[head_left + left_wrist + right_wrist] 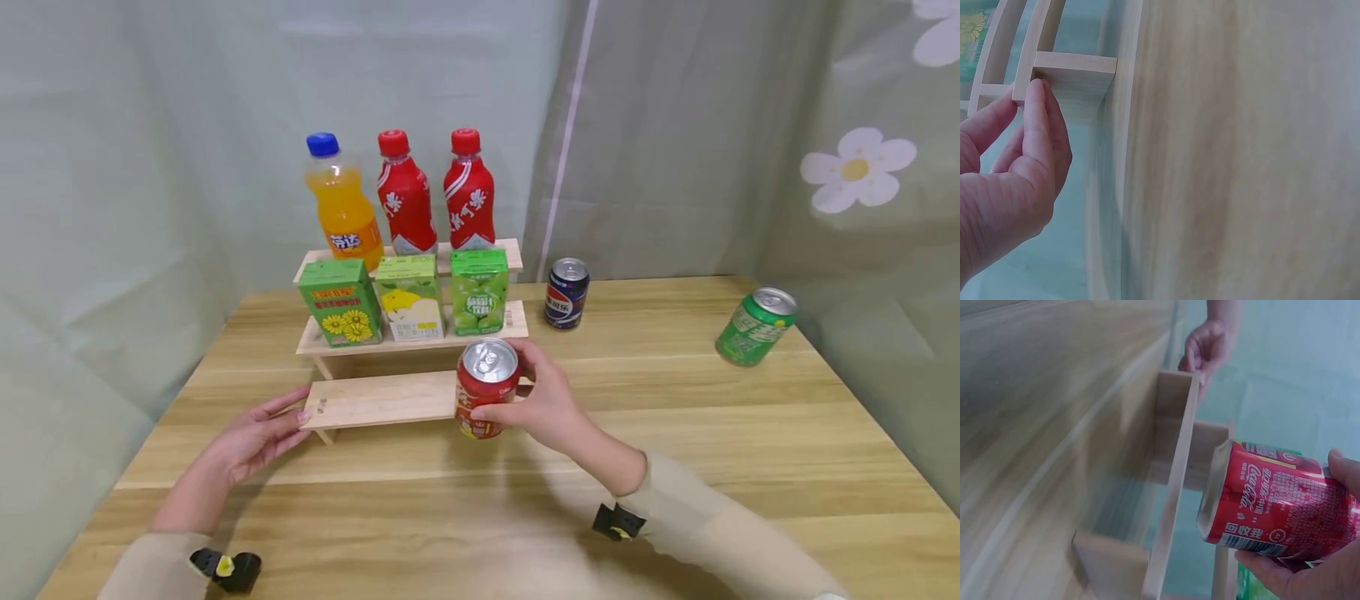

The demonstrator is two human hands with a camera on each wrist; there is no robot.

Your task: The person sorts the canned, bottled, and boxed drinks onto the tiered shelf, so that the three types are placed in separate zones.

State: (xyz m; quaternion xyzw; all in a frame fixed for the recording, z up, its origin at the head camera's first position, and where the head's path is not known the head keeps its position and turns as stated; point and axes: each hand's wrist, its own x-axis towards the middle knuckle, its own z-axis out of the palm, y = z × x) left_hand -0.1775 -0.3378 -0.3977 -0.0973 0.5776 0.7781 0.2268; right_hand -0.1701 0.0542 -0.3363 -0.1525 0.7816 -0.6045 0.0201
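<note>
My right hand (551, 404) grips a red Coca-Cola can (480, 398) upright by its side, at the right end of the lowest tier of a wooden stepped rack (382, 402). In the right wrist view the can (1279, 500) is apart from the board edge. My left hand (258, 437) pinches the left end of that lowest board between thumb and fingers, seen closely in the left wrist view (1029, 144). On the middle tier stand several juice cartons: a chrysanthemum one (342, 304), a yellow-fruit one (411, 300) and a green-grape one (480, 293).
On the top tier are an orange soda bottle (343, 208) and two red bottles (405, 200). A dark blue Pepsi can (567, 293) stands right of the rack, and a green can (756, 327) farther right. Curtains (675, 150) hang behind the wooden table (675, 408).
</note>
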